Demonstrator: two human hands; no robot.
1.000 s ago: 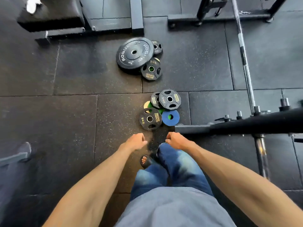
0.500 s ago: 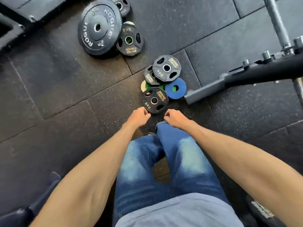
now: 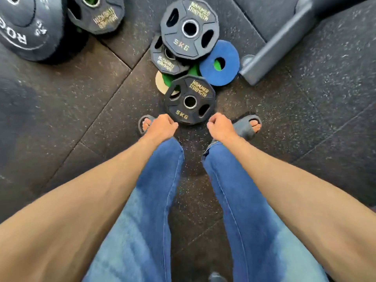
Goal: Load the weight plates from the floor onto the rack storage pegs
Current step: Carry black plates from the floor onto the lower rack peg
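Observation:
A black 5 kg Hammer Strength plate [image 3: 189, 100] lies flat on the floor just in front of my feet. My left hand [image 3: 161, 126] hovers at its near left edge and my right hand [image 3: 220, 126] at its near right edge. Both have curled fingers and hold nothing. Behind that plate lie a second 5 kg plate [image 3: 189, 28], a smaller black plate [image 3: 164, 60], a blue plate [image 3: 219, 63], a green plate [image 3: 168, 78] and a cream disc [image 3: 159, 82], partly stacked on each other.
A large Rogue bumper plate [image 3: 24, 29] and another Hammer Strength plate [image 3: 97, 13] lie at the top left. The rack's grey base beam [image 3: 284, 37] ends beside the blue plate. My sandalled feet [image 3: 248, 125] stand on black rubber flooring on either side of the near plate.
I have stepped closer and bent down, so the plates look much larger. Both hands have moved down to either side of the nearest 5 kg plate.

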